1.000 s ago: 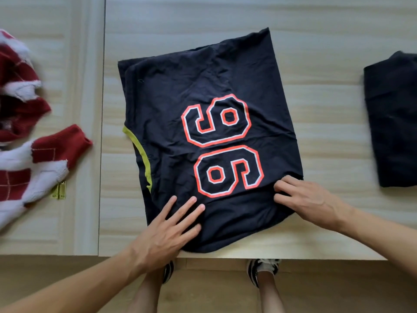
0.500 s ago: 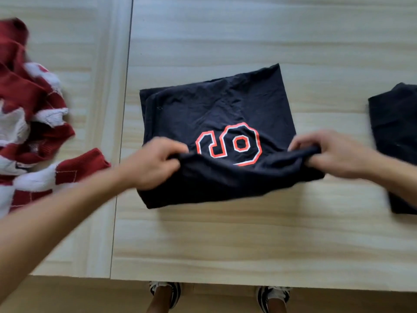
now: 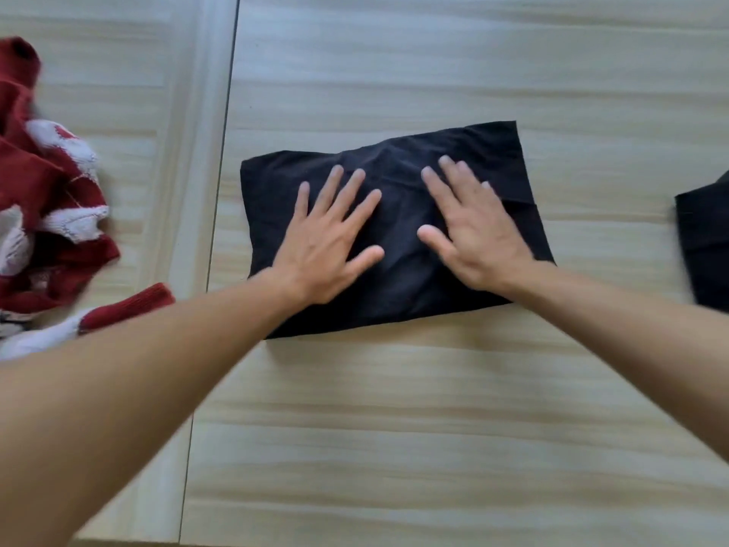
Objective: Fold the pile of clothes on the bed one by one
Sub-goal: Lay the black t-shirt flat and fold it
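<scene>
A dark navy shirt [image 3: 398, 163] lies folded into a wide rectangle on the pale wooden surface [image 3: 394, 408]. Its orange number print is hidden inside the fold. My left hand [image 3: 327, 238] rests flat on the left half of it, fingers spread. My right hand [image 3: 473, 230] presses flat on the right half, fingers apart too. Neither hand grips the cloth.
A crumpled red and white knitted garment [image 3: 51, 215] lies at the left, past a seam [image 3: 213, 238] between two wooden panels. Another dark folded garment [image 3: 706, 246] sits at the right edge of view.
Both hands lifted the shirt's near edge, carried it away from me over the number print, let go, and now lie flat on the folded shirt.
</scene>
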A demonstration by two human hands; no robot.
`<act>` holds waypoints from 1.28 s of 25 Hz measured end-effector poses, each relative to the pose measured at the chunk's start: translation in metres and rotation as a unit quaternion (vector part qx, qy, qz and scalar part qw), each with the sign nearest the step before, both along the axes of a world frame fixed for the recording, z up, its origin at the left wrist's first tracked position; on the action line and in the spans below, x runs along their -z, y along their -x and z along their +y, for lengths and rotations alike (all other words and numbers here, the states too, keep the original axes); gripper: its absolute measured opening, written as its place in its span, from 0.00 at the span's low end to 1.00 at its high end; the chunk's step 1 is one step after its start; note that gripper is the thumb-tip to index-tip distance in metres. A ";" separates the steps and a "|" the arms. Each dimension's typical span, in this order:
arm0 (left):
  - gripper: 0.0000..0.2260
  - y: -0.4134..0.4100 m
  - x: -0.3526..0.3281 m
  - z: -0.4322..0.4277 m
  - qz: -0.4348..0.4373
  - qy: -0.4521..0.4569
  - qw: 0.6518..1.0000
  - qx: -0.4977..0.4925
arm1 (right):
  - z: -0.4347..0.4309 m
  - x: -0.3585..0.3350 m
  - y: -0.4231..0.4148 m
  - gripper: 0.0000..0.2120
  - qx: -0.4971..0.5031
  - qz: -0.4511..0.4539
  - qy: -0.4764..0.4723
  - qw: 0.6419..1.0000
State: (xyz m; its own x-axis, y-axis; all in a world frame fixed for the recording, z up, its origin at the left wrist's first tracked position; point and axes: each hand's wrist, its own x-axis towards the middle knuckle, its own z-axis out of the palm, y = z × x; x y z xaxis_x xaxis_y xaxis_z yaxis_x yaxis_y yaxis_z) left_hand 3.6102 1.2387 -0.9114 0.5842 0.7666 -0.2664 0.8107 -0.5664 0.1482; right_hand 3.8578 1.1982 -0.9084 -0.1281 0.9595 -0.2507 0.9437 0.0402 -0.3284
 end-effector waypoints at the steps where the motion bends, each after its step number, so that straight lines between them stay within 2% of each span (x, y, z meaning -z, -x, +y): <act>1: 0.38 0.002 0.013 -0.010 0.020 0.001 1.000 -0.020 | -0.006 0.014 0.003 0.35 -0.004 -0.027 0.011 1.000; 6: 0.43 0.024 0.032 -0.026 0.019 -0.022 0.995 -0.098 | -0.029 0.043 -0.027 0.38 0.062 -0.114 0.009 0.991; 8: 0.44 0.030 0.024 -0.036 0.011 -0.001 0.980 -0.198 | -0.036 0.033 -0.039 0.40 0.164 -0.108 0.047 0.979; 9: 0.46 0.031 0.018 -0.043 -0.003 0.028 0.958 -0.285 | -0.038 0.026 -0.041 0.42 0.238 -0.078 0.071 0.965; 11: 0.50 0.028 0.001 -0.059 -0.058 0.103 0.877 -0.465 | -0.039 0.008 -0.034 0.47 0.338 0.005 0.083 0.937; 13: 0.50 0.021 -0.016 -0.067 -0.125 0.123 0.821 -0.543 | -0.033 -0.007 -0.023 0.48 0.372 0.082 0.049 0.923; 15: 0.46 0.021 -0.022 -0.057 -0.196 0.127 0.776 -0.586 | -0.015 -0.015 -0.023 0.47 0.453 0.174 0.048 0.873; 17: 0.43 0.023 -0.027 -0.036 -0.236 0.179 0.700 -0.650 | 0.001 -0.020 -0.030 0.39 0.537 0.244 0.099 0.801; 18: 0.40 0.024 -0.031 -0.027 -0.243 0.218 0.669 -0.667 | 0.005 -0.021 -0.035 0.31 0.543 0.266 0.134 0.785; 19: 0.34 0.026 -0.035 -0.022 -0.238 0.255 0.658 -0.667 | 0.007 -0.024 -0.038 0.21 0.532 0.282 0.155 0.783; 21: 0.23 0.024 -0.042 -0.018 -0.222 0.295 0.679 -0.634 | 0.002 -0.031 -0.042 0.08 0.503 0.298 0.134 0.800; 23: 0.17 0.012 -0.052 -0.020 -0.217 0.259 0.741 -0.581 | -0.008 -0.044 -0.045 0.04 0.484 0.333 0.099 0.804; 25: 0.13 -0.012 -0.071 -0.023 -0.232 0.210 0.796 -0.518 | -0.025 -0.060 -0.052 0.07 0.466 0.392 0.085 0.788; 27: 0.12 -0.048 -0.099 -0.026 -0.245 0.195 0.836 -0.450 | -0.050 -0.082 -0.068 0.10 0.451 0.415 0.042 0.789; 30: 0.17 -0.126 -0.150 -0.032 -0.242 0.164 0.906 -0.307 | -0.100 -0.128 -0.112 0.15 0.451 0.416 -0.043 0.788; 32: 0.20 -0.183 -0.176 -0.033 -0.244 0.140 0.939 -0.200 | -0.139 -0.152 -0.148 0.18 0.485 0.413 -0.108 0.763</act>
